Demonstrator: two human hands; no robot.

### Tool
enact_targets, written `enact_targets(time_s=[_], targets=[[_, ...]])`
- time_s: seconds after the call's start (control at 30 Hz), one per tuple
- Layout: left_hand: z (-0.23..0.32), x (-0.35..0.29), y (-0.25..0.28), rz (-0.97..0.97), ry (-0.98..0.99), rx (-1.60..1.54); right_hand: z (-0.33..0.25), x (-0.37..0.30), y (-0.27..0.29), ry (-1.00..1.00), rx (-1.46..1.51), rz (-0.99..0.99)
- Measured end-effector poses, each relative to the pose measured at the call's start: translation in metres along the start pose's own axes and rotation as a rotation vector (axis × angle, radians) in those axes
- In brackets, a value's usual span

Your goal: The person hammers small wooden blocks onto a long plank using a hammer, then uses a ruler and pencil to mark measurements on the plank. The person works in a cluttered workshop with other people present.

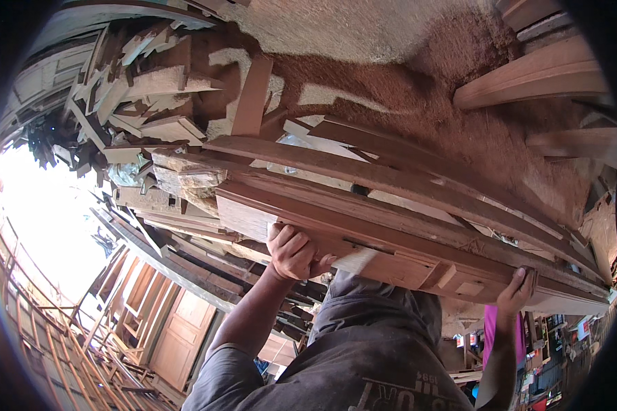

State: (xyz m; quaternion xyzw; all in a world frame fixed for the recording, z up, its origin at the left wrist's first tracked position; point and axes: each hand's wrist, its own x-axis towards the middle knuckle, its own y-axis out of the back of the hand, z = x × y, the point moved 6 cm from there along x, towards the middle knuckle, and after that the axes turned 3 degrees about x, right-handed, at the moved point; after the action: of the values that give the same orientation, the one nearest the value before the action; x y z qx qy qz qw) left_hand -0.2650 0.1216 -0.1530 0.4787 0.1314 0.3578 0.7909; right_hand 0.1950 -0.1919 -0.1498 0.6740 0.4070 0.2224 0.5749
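Both hands on a long reddish-brown board [384, 270], right in front of my chest, slanting from farther off on the left to nearer on the right. L hand [291, 253] is clamped on it near the left end, fingers curled over, thumb sticking out to the right. R hand [516, 291] has it toward the right end, thumb up on the edge; rest of those fingers are hidden, so can't tell exactly how they wrap. Face toward me has a narrow dark slot just right of my L hand, plus paler patches btwn the two hands. Can't tell if the board's weight sits on anything underneath.

Just beyond: several long wood strips [391, 179], running abt the same way. Rough pale chunk of wood [185, 177] just past the board's left end. Far left, a messy heap of offcuts [151, 85]; far side, reddish sawdust [404, 92] on the ground. Far right, thick curved timber pieces [538, 75], well apart from my R hand. Near left, a panelled door [183, 329] next to upright wooden frames [138, 298]. Near right, behind my R forearm, someone in a magenta garment [492, 335], mostly blocked.
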Motion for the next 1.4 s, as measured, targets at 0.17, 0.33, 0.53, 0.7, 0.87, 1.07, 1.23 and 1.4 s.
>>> enact_targets(time_s=[0.17,0.33,0.53,0.7,0.87,1.07,1.23,1.4], targets=[[0.001,0.001,-0.001,-0.018,-0.016,0.022,-0.024,0.013,0.007,-0.015,0.05,-0.007],[0.004,0.002,0.001,0.016,-0.042,0.021,-0.029,0.011,0.005,-0.079,0.171,0.12],[0.025,0.005,0.005,0.062,-0.157,0.077,-0.038,0.012,0.02,0.049,0.107,0.367],[0.046,0.004,0.007,0.153,-0.2,0.032,-0.035,-0.005,0.06,-0.025,0.175,0.485],[0.059,-0.003,0.011,0.284,-0.277,0.016,-0.022,-0.012,0.046,-0.168,0.304,0.464],[0.056,-0.007,-0.003,0.291,-0.276,0.062,-0.011,-0.071,0.078,-0.351,0.642,0.812],[0.12,0.017,-0.011,0.129,-0.363,0.041,-0.037,-0.215,0.023,-0.378,0.67,0.862],[0.252,0.055,-0.057,-0.022,-0.726,-0.147,-0.041,-0.396,-0.15,-0.996,0.663,0.153]])
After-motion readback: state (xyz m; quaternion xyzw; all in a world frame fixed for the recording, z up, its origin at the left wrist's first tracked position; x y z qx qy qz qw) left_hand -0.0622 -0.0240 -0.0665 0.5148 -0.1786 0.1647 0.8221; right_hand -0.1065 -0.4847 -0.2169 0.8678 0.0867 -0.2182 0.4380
